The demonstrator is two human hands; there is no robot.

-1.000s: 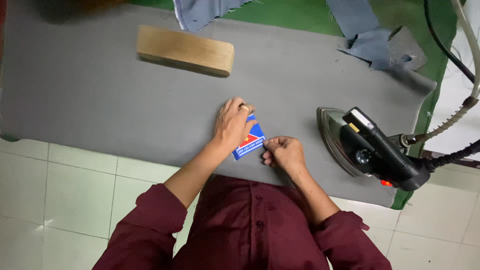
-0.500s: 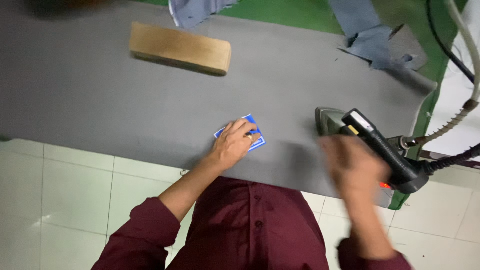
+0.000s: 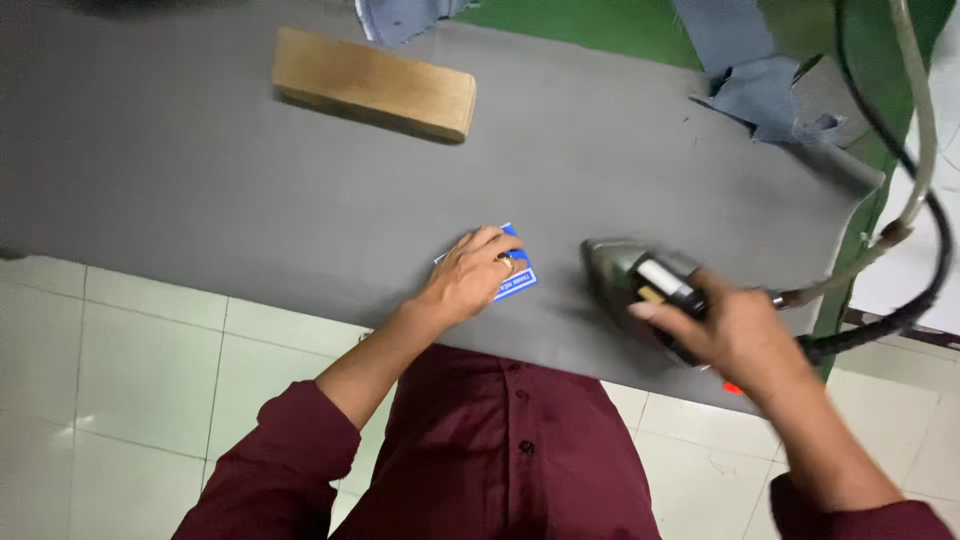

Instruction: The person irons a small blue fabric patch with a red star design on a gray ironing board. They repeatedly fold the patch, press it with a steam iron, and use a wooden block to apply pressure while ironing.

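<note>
Blue label (image 3: 512,272), small and rectangular with white edging, lies flat on the grey table (image 3: 200,200) near the front edge, a little right of the middle. The left hand (image 3: 468,278) rests on top of it, palm down with the fingers spread flat, pressing it to the surface rather than gripping it; only the label's right corner and lower edge peek out from under the fingers, and a ring sits on one finger. Just to the right, apart from the label, stands the iron (image 3: 640,290), its metal nose pointing toward the label. The right hand (image 3: 740,335) is wrapped tightly around the iron's dark handle, blurred by motion. A thick black cable (image 3: 925,300) and a pale hose (image 3: 915,110) run from the back of the iron up along the right side. Farther back on the table, well apart from the hands, lies a wooden block (image 3: 375,85), set at a slight angle. Grey-blue pieces of cloth (image 3: 760,80) lie at the far edge, partly over a green surface (image 3: 580,22). Both arms wear dark red sleeves, and pale floor tiles (image 3: 130,400) show below the table.
</note>
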